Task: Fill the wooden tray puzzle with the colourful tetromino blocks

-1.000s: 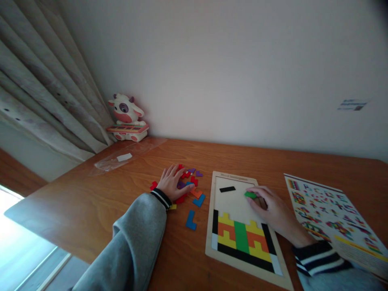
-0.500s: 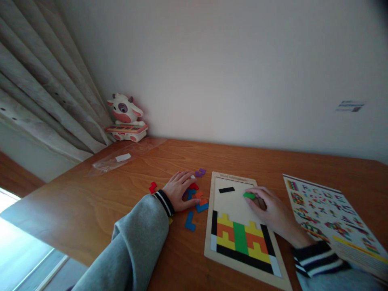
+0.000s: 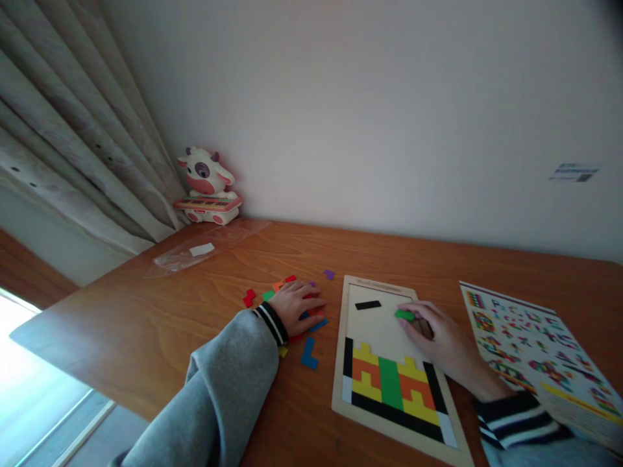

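Observation:
My left hand (image 3: 296, 308) lies with fingers spread over a pile of loose coloured puzzle pieces, partly hiding them. Near it are a blue L-shaped piece (image 3: 309, 354), a red piece (image 3: 249, 298) and a purple piece (image 3: 329, 275). In my right hand (image 3: 435, 334), thumb and fingers pinch a green puzzle piece (image 3: 405, 315) above the upper right of the wooden puzzle board (image 3: 338, 373). Yellow, orange, green, black and white pieces fit together in the board's lower half. A black bar piece (image 3: 368, 305) rests slanted in its upper part.
A printed pattern sheet (image 3: 525, 337) lies right of the board, partly under my right forearm. At the back left stand a toy cow with a keyboard (image 3: 207, 188) and, in front of it, a clear plastic bag (image 3: 180, 259). A curtain (image 3: 73, 130) hangs at left.
My left hand has shifted over the pile, uncovering green, orange and red pieces at its far left and pushing others about. My right hand keeps the green piece in nearly the same place.

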A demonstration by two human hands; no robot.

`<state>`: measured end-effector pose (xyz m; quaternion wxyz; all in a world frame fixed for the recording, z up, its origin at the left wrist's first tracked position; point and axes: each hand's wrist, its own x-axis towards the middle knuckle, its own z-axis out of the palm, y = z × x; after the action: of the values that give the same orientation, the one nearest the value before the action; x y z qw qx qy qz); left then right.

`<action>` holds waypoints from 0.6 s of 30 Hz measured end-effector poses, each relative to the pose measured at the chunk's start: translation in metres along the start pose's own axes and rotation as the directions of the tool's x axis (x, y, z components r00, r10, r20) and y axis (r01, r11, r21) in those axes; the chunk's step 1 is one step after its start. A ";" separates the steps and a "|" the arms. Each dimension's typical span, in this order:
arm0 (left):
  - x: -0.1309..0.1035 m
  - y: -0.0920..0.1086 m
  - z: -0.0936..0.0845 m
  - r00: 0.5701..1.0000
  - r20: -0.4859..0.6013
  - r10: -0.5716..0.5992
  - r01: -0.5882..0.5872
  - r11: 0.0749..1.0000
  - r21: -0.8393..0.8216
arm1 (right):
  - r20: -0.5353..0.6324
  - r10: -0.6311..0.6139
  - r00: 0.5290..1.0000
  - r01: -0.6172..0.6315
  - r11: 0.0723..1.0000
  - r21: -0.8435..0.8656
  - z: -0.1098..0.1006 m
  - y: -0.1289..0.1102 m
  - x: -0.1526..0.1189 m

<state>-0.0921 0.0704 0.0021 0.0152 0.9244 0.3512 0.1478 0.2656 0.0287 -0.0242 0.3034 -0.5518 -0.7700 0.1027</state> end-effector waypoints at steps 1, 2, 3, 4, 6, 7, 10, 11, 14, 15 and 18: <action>0.000 -0.001 -0.002 1.000 -0.008 0.001 -0.001 1.000 -0.004 | -0.005 -0.005 1.000 0.005 1.000 0.001 0.000 0.000 0.000; 0.000 -0.002 -0.004 1.000 -0.018 -0.001 0.000 1.000 -0.010 | -0.012 -0.010 1.000 0.010 1.000 0.000 0.000 0.000 0.000; 0.002 -0.003 -0.005 0.999 -0.034 -0.004 0.004 1.000 -0.021 | -0.014 -0.014 1.000 0.014 1.000 0.000 0.000 0.001 0.000; 0.005 -0.003 -0.005 0.999 -0.050 -0.009 0.007 0.999 -0.035 | -0.014 -0.016 1.000 0.016 1.000 -0.002 0.000 0.001 0.001; 0.012 -0.004 -0.002 0.997 -0.066 -0.037 0.032 0.997 -0.064 | -0.003 -0.017 1.000 0.017 1.000 -0.004 0.001 0.002 0.001; 0.017 -0.004 0.000 0.997 -0.055 -0.057 0.053 0.996 -0.077 | 0.002 -0.017 1.000 0.017 1.000 -0.004 0.001 0.003 0.000; 0.029 -0.005 0.010 0.993 0.038 -0.109 0.111 0.991 -0.075 | 0.000 -0.019 1.000 0.019 1.000 -0.004 0.003 0.006 0.000; 0.031 -0.005 0.012 0.991 0.063 -0.114 0.118 0.991 -0.066 | -0.002 -0.020 1.000 0.020 1.000 -0.005 0.003 0.007 -0.001; 0.033 -0.005 0.011 0.994 0.049 -0.097 0.099 0.994 -0.046 | 0.003 -0.013 1.000 0.013 1.000 -0.011 0.004 0.010 -0.001; 0.031 -0.005 0.008 0.996 0.025 -0.089 0.090 0.995 -0.042 | 0.008 -0.010 1.000 0.010 1.000 -0.012 0.004 0.011 -0.002; 0.021 -0.006 -0.008 0.999 -0.007 -0.052 0.051 0.998 -0.047 | 0.019 0.001 1.000 -0.001 1.000 -0.014 0.004 0.012 -0.002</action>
<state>-0.0834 0.0883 0.0142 0.0394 0.9138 0.3714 0.1594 0.2730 0.0323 -0.0339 0.2921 -0.5533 -0.7733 0.1027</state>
